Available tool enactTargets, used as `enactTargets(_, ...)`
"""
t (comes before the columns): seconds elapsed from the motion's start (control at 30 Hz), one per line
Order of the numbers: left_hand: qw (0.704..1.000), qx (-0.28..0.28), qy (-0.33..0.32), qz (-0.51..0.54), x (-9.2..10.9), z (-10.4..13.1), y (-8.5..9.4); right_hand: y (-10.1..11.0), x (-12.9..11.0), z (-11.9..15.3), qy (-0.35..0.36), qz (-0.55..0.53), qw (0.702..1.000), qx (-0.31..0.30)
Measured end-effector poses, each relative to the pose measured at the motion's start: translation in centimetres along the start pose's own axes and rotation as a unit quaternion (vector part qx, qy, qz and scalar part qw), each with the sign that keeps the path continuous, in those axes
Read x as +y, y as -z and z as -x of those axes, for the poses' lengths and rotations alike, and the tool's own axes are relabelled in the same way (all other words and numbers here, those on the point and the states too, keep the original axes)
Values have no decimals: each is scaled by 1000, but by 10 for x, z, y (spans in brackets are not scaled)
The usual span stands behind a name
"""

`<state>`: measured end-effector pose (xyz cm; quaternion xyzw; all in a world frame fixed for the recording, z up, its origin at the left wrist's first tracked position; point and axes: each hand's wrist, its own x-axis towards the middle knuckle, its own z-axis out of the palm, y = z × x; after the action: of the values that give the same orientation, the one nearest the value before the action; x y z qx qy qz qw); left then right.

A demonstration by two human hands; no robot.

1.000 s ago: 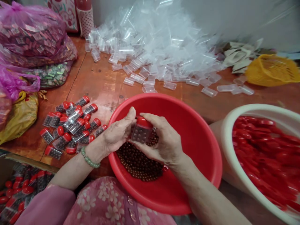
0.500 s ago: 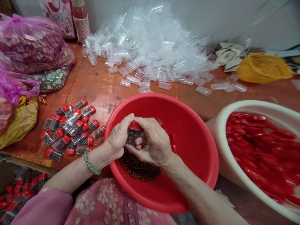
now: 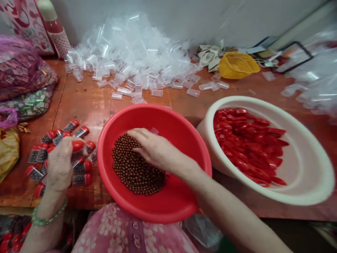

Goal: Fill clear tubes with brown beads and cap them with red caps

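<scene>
Red-capped and clear, the filled vial [image 3: 79, 147] sits gripped in my left hand [image 3: 60, 163] at the frame's left, over the pile of finished vials [image 3: 52, 151]. My right hand [image 3: 155, 151] rests loosely curled on the brown beads [image 3: 131, 168] in the red basin [image 3: 168, 207], centre frame.

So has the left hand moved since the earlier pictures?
Yes. The left hand has left the red basin and gone out to its left, now over the pile of red-capped vials, holding one vial.
</scene>
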<state>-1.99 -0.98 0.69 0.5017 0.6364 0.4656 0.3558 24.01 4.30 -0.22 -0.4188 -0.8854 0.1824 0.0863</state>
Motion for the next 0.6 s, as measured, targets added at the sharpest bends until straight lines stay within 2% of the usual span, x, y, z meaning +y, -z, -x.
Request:
enactTargets(0.03, 998, 37, -15, -58, -3, -5, 9, 3, 14, 2, -90, 49, 992, -69)
enactTargets(0.07, 989, 64, -31, -129, -8, -10, 18, 5, 28, 4, -169, 99, 971, -138)
enactTargets(0.1, 973, 83, -48, -210, -15, -16, 26, 5, 40, 4, -201, 117, 960, -155)
enactTargets(0.2, 917, 77, -113, -375, -38, -29, 45, 2, 61, -1, -233, 138, 947, -173)
enactTargets(0.3, 887, 47, -148, -435, -50, -35, 49, -3, 67, -12, -235, 141, 946, -177)
enactTargets(0.37, 887, 42, -162, -431, -47, -33, 42, -7, 67, -18, -234, 137, 946, -177)
enactTargets(0.43, 899, 37, -187, -394, -37, -27, 28, -11, 69, -21, -231, 128, 948, -177)
enactTargets(0.6, 928, 2, -248, -278, -7, -5, -25, -23, 78, -17, -209, 78, 960, -166)
